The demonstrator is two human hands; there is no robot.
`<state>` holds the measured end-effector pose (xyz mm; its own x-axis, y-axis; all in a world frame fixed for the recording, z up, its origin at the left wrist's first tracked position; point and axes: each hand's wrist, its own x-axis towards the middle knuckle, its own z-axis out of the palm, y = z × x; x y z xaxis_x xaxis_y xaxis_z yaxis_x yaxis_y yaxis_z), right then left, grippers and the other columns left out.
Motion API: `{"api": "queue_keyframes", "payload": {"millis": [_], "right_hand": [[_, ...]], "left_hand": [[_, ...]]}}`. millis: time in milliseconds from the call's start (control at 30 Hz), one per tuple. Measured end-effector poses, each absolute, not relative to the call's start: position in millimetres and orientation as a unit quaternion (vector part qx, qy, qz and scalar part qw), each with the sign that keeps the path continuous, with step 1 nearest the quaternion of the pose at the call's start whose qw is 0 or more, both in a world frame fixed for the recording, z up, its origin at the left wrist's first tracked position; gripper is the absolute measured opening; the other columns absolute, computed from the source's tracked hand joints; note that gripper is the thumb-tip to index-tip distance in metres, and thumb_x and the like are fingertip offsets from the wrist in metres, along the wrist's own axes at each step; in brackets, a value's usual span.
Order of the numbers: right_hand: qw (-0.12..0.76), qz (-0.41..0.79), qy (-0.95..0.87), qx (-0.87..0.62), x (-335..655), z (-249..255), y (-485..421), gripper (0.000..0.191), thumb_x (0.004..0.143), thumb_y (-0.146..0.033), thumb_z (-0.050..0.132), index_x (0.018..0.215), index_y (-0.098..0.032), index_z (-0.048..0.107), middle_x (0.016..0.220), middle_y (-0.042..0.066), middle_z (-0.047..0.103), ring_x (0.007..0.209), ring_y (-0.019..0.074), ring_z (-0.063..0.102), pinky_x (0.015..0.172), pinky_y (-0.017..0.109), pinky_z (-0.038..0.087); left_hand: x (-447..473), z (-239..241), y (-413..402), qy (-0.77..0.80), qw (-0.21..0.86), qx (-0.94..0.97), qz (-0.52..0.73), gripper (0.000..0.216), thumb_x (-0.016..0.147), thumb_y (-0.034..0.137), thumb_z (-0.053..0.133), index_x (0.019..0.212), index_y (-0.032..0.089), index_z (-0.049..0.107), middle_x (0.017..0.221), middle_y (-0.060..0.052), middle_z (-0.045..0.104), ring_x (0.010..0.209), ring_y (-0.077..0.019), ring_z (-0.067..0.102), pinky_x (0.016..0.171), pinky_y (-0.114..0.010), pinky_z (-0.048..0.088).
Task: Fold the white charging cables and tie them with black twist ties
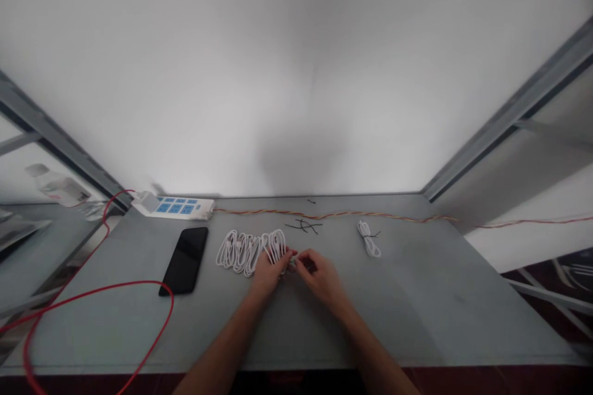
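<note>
My left hand (267, 273) rests on the right end of a row of coiled white cables (245, 250) on the grey table (417, 308), fingers closed on one coil. My right hand (320, 276) sits just to its right, fingers pinched at the same cable's end, where the two hands meet near the table's middle. What exactly the right fingertips pinch is too small to make out. A few loose black twist ties (304, 226) lie just beyond the hands. One separate bundled white cable (369, 238) lies farther right.
A black phone (185, 260) lies left of the coils. A white power strip with blue sockets (173, 206) sits at the back left. A red cable (92, 302) loops over the left edge. A twisted red-yellow wire (352, 216) runs along the back. A white wall stands behind.
</note>
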<state>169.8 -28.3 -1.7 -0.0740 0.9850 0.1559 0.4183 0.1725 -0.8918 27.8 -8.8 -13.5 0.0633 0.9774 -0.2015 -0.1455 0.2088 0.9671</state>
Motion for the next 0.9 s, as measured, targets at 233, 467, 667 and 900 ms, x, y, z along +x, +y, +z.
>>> {"api": "queue_keyframes", "payload": {"millis": [233, 467, 667, 900], "right_hand": [[0.449, 0.335, -0.624, -0.545, 181.3, -1.5, -29.1, 0.016, 0.083, -0.033, 0.055, 0.078, -0.019, 0.061, 0.067, 0.002, 0.065, 0.059, 0.0143, 0.060, 0.057, 0.025, 0.047], [0.461, 0.387, -0.586, -0.542, 187.8, -4.0, -31.5, 0.022, 0.082, -0.040, 0.056, 0.079, -0.019, 0.061, 0.071, 0.005, 0.069, 0.060, 0.0155, 0.062, 0.059, 0.027, 0.049], [0.461, 0.461, -0.522, -0.550, 193.1, -13.6, -28.0, 0.028, 0.079, -0.047, 0.058, 0.072, -0.020, 0.055, 0.068, 0.005, 0.067, 0.060, 0.0170, 0.062, 0.060, 0.030, 0.049], [0.468, 0.485, -0.493, -0.550, 208.7, -5.9, -15.4, 0.038, 0.075, -0.056, 0.058, 0.078, -0.018, 0.058, 0.072, 0.006, 0.067, 0.055, 0.0150, 0.059, 0.050, 0.026, 0.045]], "left_hand": [[22.9, -5.0, -17.4, 0.548, 0.560, 0.438, 0.440, 0.034, 0.069, 0.041, 0.070, 0.085, 0.013, 0.059, 0.079, -0.009, 0.071, 0.054, -0.0150, 0.063, 0.038, -0.020, 0.041], [23.8, 0.1, -17.7, 0.557, 0.573, 0.378, 0.466, 0.034, 0.067, 0.040, 0.072, 0.084, 0.013, 0.061, 0.081, -0.009, 0.071, 0.053, -0.0119, 0.060, 0.038, -0.018, 0.038], [17.3, -2.7, -18.6, 0.552, 0.578, 0.396, 0.451, 0.034, 0.067, 0.039, 0.071, 0.087, 0.014, 0.061, 0.079, -0.008, 0.072, 0.048, -0.0111, 0.057, 0.036, -0.018, 0.033], [17.1, 8.2, -14.5, 0.569, 0.525, 0.468, 0.427, 0.026, 0.071, 0.036, 0.067, 0.083, 0.014, 0.061, 0.075, -0.008, 0.072, 0.045, -0.0114, 0.056, 0.038, -0.020, 0.036]]}}
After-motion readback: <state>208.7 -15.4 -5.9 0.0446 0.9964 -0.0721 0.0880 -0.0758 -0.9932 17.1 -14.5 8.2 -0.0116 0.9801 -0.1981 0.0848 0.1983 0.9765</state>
